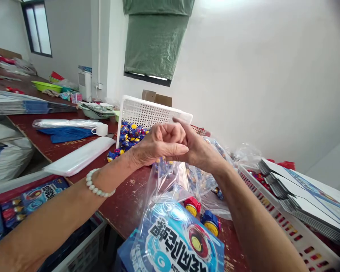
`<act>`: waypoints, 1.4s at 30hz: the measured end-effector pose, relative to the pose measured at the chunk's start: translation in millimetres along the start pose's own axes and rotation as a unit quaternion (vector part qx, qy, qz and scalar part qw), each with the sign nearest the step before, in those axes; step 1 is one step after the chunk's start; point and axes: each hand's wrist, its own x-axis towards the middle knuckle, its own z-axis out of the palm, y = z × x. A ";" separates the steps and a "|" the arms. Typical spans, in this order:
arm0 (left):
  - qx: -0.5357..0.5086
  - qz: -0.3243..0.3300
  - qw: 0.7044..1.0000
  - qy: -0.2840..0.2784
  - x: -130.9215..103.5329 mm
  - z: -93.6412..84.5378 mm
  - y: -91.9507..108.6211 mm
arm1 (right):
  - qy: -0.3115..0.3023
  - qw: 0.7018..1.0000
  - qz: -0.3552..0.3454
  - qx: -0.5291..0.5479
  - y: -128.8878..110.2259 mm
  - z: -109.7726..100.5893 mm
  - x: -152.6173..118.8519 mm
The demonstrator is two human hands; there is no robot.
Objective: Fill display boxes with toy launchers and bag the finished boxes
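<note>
My left hand (pixel 170 145) is closed, with its thumb laid along the curled fingers. Against it is my right hand (pixel 200 149), bent inward, its fingers partly hidden behind the left. Film from a clear plastic bag (pixel 151 189) rises to the underside of my hands, and the left seems to grip it. Inside the lower part of that bag is a blue printed box (pixel 175 241), tilted towards me. Beside the box lie a red-and-yellow toy (pixel 192 206) and a blue-and-yellow toy (pixel 210 223).
Behind my hands, a tilted white basket (pixel 155 109) spills small blue toys (pixel 127 136). At right, flat printed cards (pixel 308 189) rest on another white basket (pixel 289 226). On the left are a stack of plastic sleeves (pixel 82 155), a white mug (pixel 101 129) and a crate of boxes (pixel 82 253).
</note>
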 end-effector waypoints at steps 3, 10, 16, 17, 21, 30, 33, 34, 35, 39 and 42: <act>0.198 0.057 0.975 0.078 -6.4 0.7 1.2 | 0.052 0.997 0.044 0.025 6.0 5.2 0.2; 0.466 -0.154 0.866 0.093 -26.4 -34.0 -22.9 | 0.214 0.970 0.113 0.000 15.8 -5.8 -13.2; 0.498 -0.146 0.838 0.168 -13.8 -62.9 -18.6 | 0.272 0.949 0.157 -0.037 30.6 -24.3 -30.6; 0.487 -0.149 0.844 0.168 -11.9 -65.0 -17.0 | 0.276 0.946 0.166 -0.029 33.9 -26.0 -33.8; 0.400 -0.180 0.887 0.143 -9.6 -68.6 -13.5 | 0.303 0.936 0.180 -0.007 44.8 -30.4 -44.6; 0.254 -0.242 0.930 0.108 -16.1 -69.2 0.7 | 0.309 0.923 0.205 0.100 59.2 -47.8 -57.5; 0.236 -0.252 0.931 0.119 -15.1 -67.9 6.0 | 0.305 0.924 0.186 0.135 63.8 -48.0 -59.4; 0.231 -0.256 0.930 0.126 -14.8 -67.4 7.2 | 0.308 0.922 0.184 0.147 65.0 -47.0 -59.9; 0.226 -0.260 0.930 0.132 -14.6 -67.1 7.9 | 0.311 0.919 0.185 0.158 66.0 -45.7 -60.3; 0.201 -0.282 0.926 0.149 -17.2 -67.8 6.8 | 0.309 0.907 0.207 0.200 70.1 -40.6 -63.7; 0.181 -0.291 0.925 0.167 -21.2 -70.7 4.4 | 0.284 0.902 0.225 0.234 73.7 -38.7 -67.4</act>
